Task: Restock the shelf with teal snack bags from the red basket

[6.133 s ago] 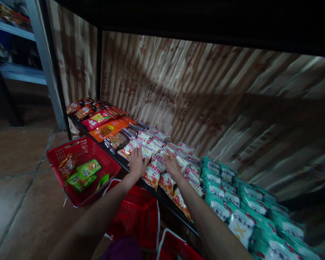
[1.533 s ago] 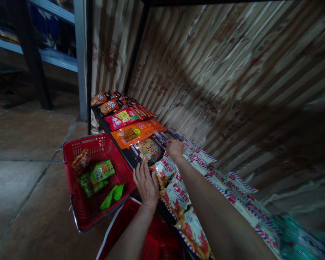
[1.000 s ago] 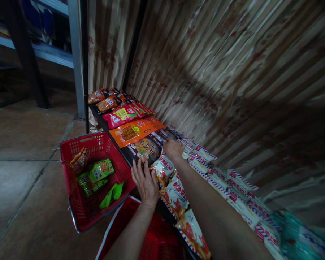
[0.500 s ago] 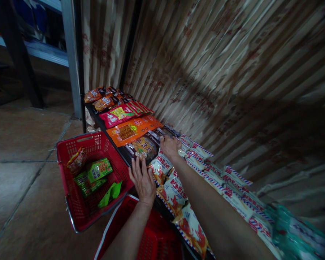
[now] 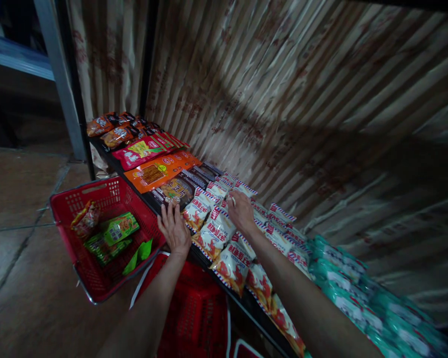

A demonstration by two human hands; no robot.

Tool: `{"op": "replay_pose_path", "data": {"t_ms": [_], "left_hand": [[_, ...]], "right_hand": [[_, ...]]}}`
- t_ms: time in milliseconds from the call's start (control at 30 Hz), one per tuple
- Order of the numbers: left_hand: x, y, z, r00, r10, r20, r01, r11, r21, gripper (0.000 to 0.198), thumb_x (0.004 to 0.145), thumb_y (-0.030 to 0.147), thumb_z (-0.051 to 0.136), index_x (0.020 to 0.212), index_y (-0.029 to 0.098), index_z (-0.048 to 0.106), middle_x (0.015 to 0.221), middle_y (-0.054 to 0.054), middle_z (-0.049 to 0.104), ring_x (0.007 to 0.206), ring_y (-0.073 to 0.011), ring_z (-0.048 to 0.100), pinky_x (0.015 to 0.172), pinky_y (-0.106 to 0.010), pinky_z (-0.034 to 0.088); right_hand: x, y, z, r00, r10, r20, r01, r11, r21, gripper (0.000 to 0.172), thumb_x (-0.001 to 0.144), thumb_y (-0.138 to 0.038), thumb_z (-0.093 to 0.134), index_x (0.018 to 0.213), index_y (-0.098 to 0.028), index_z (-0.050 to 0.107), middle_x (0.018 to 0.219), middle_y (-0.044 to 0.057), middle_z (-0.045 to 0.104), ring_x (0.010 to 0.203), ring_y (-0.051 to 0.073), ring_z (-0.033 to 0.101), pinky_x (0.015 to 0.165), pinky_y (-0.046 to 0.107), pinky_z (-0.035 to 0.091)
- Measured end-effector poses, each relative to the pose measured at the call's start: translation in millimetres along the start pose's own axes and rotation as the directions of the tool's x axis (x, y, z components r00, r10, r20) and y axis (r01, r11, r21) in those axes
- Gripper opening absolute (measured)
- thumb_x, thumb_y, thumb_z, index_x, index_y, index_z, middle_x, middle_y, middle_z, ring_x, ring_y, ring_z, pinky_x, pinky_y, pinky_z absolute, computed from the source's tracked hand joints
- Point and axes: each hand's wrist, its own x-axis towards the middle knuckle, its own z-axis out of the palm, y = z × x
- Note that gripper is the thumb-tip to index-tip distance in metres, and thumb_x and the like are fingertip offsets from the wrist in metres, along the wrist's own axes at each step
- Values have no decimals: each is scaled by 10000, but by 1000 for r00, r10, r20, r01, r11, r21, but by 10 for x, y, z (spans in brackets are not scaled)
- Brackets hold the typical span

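My right hand (image 5: pixel 241 211) is over the rows of white snack bags (image 5: pixel 213 231) with red lettering. Its fingers are curled closed, and what they grip, if anything, is hidden. My left hand (image 5: pixel 174 231) lies at the front edge of the black shelf (image 5: pixel 205 262), fingers spread, beside the brown snack packet (image 5: pixel 176 190). An orange snack packet (image 5: pixel 153 174) and a pink snack packet (image 5: pixel 142 151) lie flat farther along the shelf.
A red basket (image 5: pixel 65 243) with several snack packets stands on the floor at left. Another red basket (image 5: pixel 196 318) sits below the shelf. Orange-black bags (image 5: pixel 115 135) fill the far end, teal packs (image 5: pixel 343 298) the near right. Crumpled striped sheeting (image 5: pixel 283 89) backs the shelf.
My right hand has moved from the brown packets onto the white snack bags, and its fingers have closed. My left hand stays spread at the shelf edge. The view has swung right.
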Motion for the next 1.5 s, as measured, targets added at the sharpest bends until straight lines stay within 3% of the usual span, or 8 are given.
{"op": "replay_pose_path", "data": {"t_ms": [167, 300, 400, 533, 667, 1033, 1300, 1500], "left_hand": [[34, 1, -15, 1000, 10, 1, -10, 1000, 2, 377, 931, 221, 360, 1268, 171, 522, 1404, -106, 470, 1405, -243, 229, 1132, -502, 165], [63, 40, -95, 1000, 16, 16, -17, 1000, 7, 382, 941, 248, 342, 1261, 148, 525, 1401, -128, 467, 1400, -259, 239, 1126, -514, 167], [-42, 135, -259, 989, 131, 64, -129, 991, -38, 404, 948, 267, 323, 1277, 132, 515, 1433, -140, 423, 1405, -254, 227, 1121, -477, 208], [-356, 327, -527, 906, 383, 181, -358, 920, -158, 464, 930, 345, 376, 1335, 133, 459, 1487, -156, 326, 1425, -265, 158, 1099, -455, 273], [-576, 449, -635, 836, 489, 249, -448, 870, -204, 573, 874, 360, 500, 1389, 135, 387, 1525, -175, 223, 1426, -305, 131, 1107, -498, 248], [-799, 354, -640, 744, 602, 290, -561, 798, -220, 467, 890, 255, 494, 1354, 224, 453, 1562, -112, 108, 1429, -326, 88, 1110, -549, 222], [-844, 368, -636, 732, 604, 316, -570, 796, -202, 442, 892, 303, 500, 1328, 229, 490, 1546, -123, 175, 1426, -339, 97, 1099, -575, 218], [-812, 424, -597, 682, 656, 323, -632, 751, -190, 449, 877, 323, 532, 1314, 227, 504, 1516, -127, 272, 1423, -333, 124, 1120, -575, 170]], "right_hand": [[-538, 385, -304, 997, -62, -51, 61, 998, -16, 398, 897, -250, 362, 1166, -91, 609, 1337, 172, 518, 1286, 236, 414, 1089, 424, 308], [-1047, 441, -444, 992, -125, -23, 126, 992, 27, 415, 923, -288, 339, 1185, -109, 606, 1358, 168, 504, 1317, 239, 390, 1095, 445, 322], [-1383, 425, -451, 993, -115, 23, 114, 993, 42, 435, 931, -290, 322, 1243, -113, 568, 1388, 170, 474, 1337, 246, 370, 1094, 459, 333], [-1737, 297, -355, 1000, -19, 10, 18, 998, 55, 439, 915, -291, 363, 1283, -124, 534, 1427, 172, 420, 1340, 262, 366, 1080, 464, 354], [-1989, 66, -248, 997, 69, -41, -68, 997, 36, 425, 901, -281, 416, 1286, -151, 539, 1472, 154, 349, 1367, 299, 305, 1072, 480, 348], [-2051, -120, 85, 972, 207, -115, -193, 974, 122, 432, 859, -118, 446, 1270, -186, 557, 1534, 144, 212, 1363, 319, 306, 1026, 461, 392], [-2010, 18, 101, 962, 175, -211, -149, 980, 135, 443, 848, -69, 393, 1240, -180, 567, 1453, 157, 335, 1328, 283, 342, 1036, 470, 376], [-1935, 16, 136, 932, 181, -313, -127, 974, 185, 424, 845, -84, 396, 1219, -193, 564, 1402, 154, 363, 1292, 275, 354, 1003, 487, 401]]}}
